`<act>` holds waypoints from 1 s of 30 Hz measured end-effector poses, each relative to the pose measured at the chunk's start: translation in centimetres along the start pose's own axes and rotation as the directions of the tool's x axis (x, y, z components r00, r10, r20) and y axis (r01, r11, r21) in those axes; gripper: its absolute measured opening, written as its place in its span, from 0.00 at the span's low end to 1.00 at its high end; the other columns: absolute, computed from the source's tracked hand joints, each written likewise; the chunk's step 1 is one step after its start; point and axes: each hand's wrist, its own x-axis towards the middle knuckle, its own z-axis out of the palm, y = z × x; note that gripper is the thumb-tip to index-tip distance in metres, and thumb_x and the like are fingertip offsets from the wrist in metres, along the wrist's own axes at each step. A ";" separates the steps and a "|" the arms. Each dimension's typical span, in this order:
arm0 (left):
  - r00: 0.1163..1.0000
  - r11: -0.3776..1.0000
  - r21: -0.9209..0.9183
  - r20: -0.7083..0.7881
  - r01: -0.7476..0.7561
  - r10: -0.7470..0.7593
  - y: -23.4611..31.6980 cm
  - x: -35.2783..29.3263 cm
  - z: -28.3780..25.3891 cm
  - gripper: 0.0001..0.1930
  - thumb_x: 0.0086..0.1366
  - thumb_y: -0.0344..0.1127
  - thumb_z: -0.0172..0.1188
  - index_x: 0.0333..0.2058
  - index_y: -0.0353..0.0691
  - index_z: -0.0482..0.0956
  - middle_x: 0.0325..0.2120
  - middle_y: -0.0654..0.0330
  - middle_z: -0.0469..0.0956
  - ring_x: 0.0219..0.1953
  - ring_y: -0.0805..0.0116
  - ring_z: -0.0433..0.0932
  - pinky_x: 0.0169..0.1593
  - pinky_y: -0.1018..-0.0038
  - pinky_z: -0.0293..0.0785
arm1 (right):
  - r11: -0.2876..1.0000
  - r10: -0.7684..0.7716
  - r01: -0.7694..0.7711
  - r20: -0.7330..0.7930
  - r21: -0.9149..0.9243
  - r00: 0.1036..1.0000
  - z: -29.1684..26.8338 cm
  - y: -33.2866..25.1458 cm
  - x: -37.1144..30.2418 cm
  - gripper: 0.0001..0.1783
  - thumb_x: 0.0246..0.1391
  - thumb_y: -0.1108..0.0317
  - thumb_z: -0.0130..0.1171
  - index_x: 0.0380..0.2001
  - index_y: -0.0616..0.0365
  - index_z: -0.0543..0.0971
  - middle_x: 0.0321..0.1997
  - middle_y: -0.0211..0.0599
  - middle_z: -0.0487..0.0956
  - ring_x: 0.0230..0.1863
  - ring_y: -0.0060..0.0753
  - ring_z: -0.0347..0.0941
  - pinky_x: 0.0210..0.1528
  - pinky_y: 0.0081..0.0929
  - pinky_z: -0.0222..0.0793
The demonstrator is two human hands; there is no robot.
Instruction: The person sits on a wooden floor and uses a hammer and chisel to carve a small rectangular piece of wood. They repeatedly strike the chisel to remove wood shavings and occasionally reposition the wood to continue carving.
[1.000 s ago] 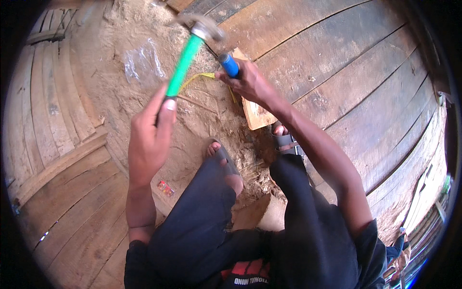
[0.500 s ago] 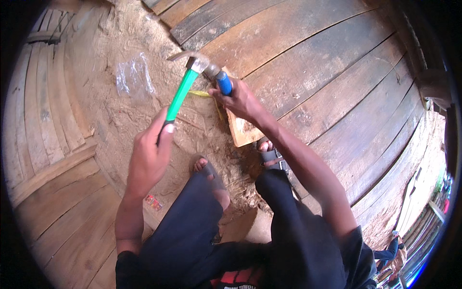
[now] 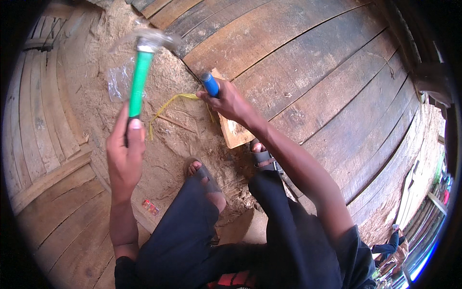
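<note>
Green-handled hammer [image 3: 139, 79] in left hand [image 3: 126, 156], blue-handled tool [image 3: 210, 85] in right hand [image 3: 232, 102].

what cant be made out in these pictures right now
All in the head view:
- Green-handled hammer: its head is blurred; the handle's lower part is hidden in the left hand.
- Blue-handled tool: its working end is hidden by the right hand.
- Light wood piece: its middle is behind that hand.
- Small red item: too small to identify.

The dark shirt [image 3: 233, 280] bears white lettering [image 3: 239, 287], mostly cut off. Print on the red packet [image 3: 150, 207] is illegible.
</note>
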 end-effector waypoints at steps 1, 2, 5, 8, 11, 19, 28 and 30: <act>0.996 0.996 0.086 0.085 -0.028 0.021 -0.3 0.2 0.1 0.21 0.72 0.36 0.49 0.60 0.34 0.69 0.21 0.67 0.67 0.22 0.81 0.64 0.25 0.78 0.62 | 1.000 0.000 0.000 -0.004 0.005 1.000 0.0 0.1 0.0 0.21 0.60 0.53 0.61 0.26 0.61 0.70 0.18 0.32 0.69 0.23 0.23 0.65 0.25 0.32 0.64; 0.985 0.984 0.169 0.170 -0.062 0.033 -0.5 0.5 0.1 0.21 0.72 0.36 0.48 0.61 0.34 0.69 0.21 0.67 0.67 0.21 0.82 0.63 0.24 0.79 0.61 | 1.000 -0.001 0.001 -0.008 0.011 1.000 0.1 0.2 0.0 0.21 0.60 0.54 0.60 0.26 0.61 0.70 0.18 0.32 0.69 0.23 0.23 0.65 0.25 0.32 0.64; 0.981 0.984 0.179 0.191 -0.026 -0.009 -0.2 0.6 -0.6 0.21 0.72 0.36 0.49 0.60 0.33 0.69 0.21 0.67 0.68 0.21 0.82 0.64 0.24 0.79 0.61 | 0.999 -0.045 0.045 -0.032 -0.023 0.998 0.0 0.5 0.1 0.21 0.60 0.54 0.60 0.27 0.61 0.70 0.18 0.32 0.70 0.22 0.23 0.66 0.25 0.31 0.64; 0.996 0.999 0.033 0.086 0.026 -0.028 -0.3 0.2 -0.1 0.21 0.72 0.36 0.49 0.59 0.32 0.70 0.21 0.65 0.69 0.22 0.81 0.65 0.24 0.78 0.63 | 0.999 -0.034 0.033 -0.019 -0.016 0.999 0.2 0.3 0.1 0.20 0.60 0.54 0.60 0.27 0.61 0.71 0.18 0.32 0.70 0.21 0.24 0.67 0.25 0.31 0.64; 0.986 0.995 0.098 0.169 -0.018 0.001 -0.4 0.7 -0.2 0.22 0.72 0.37 0.49 0.62 0.34 0.67 0.21 0.68 0.67 0.21 0.84 0.62 0.22 0.81 0.59 | 0.999 -0.032 0.032 -0.009 -0.010 0.999 0.0 0.5 0.1 0.20 0.60 0.54 0.60 0.27 0.61 0.71 0.17 0.31 0.70 0.21 0.23 0.67 0.24 0.31 0.64; 0.967 0.963 0.234 0.244 -0.132 0.073 -0.9 2.4 -0.7 0.23 0.73 0.39 0.48 0.63 0.35 0.66 0.21 0.70 0.65 0.20 0.85 0.62 0.22 0.83 0.58 | 1.000 -0.022 0.022 0.006 0.015 1.000 0.5 0.9 0.3 0.19 0.61 0.54 0.59 0.28 0.60 0.71 0.18 0.30 0.70 0.21 0.22 0.66 0.24 0.31 0.64; 0.932 0.975 0.217 0.361 -0.046 -0.036 -1.3 3.2 -1.2 0.24 0.74 0.42 0.48 0.64 0.37 0.64 0.21 0.71 0.63 0.17 0.86 0.59 0.18 0.85 0.56 | 1.000 0.019 -0.019 0.002 0.020 1.000 0.2 1.0 0.0 0.20 0.61 0.54 0.60 0.28 0.60 0.70 0.19 0.29 0.70 0.22 0.21 0.65 0.24 0.29 0.63; 0.971 0.992 0.127 0.236 0.019 -0.049 -0.6 2.7 -0.8 0.24 0.73 0.42 0.50 0.63 0.37 0.67 0.21 0.70 0.64 0.18 0.85 0.59 0.20 0.84 0.57 | 0.999 0.007 -0.007 0.000 0.031 1.000 0.0 1.3 0.0 0.20 0.61 0.54 0.59 0.28 0.60 0.69 0.19 0.29 0.70 0.23 0.21 0.65 0.24 0.29 0.63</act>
